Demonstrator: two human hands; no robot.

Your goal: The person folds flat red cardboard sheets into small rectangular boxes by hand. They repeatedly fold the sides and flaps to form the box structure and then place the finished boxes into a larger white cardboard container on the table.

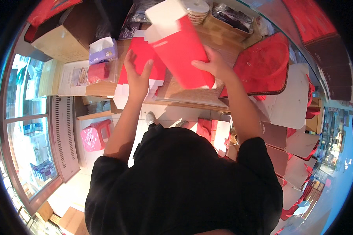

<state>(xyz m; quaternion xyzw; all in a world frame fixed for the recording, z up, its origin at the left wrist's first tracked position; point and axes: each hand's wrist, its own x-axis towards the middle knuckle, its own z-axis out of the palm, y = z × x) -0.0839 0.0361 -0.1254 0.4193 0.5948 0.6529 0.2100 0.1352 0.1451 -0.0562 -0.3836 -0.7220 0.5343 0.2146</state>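
A red carton [180, 55] with white inner flaps standing up at its far end is tilted above the table, slightly blurred. My right hand [217, 66] grips its right side near the lower end, thumb on the front face. My left hand [138, 80] is open, with thumb and fingers spread apart, to the left of the carton and not touching it. Below that hand lie flat red carton blanks [144, 47] with white flaps and edges, some jutting over the table's near edge. The raised carton hides part of them.
The wooden table [176, 94] holds a purple tissue box [102, 51], a small red packet [98, 73] and a large cardboard box [62, 42] at left. A red bag [262, 64] lies at right, near stacked pale boards [292, 96]. A pink stool [95, 136] stands on the floor.
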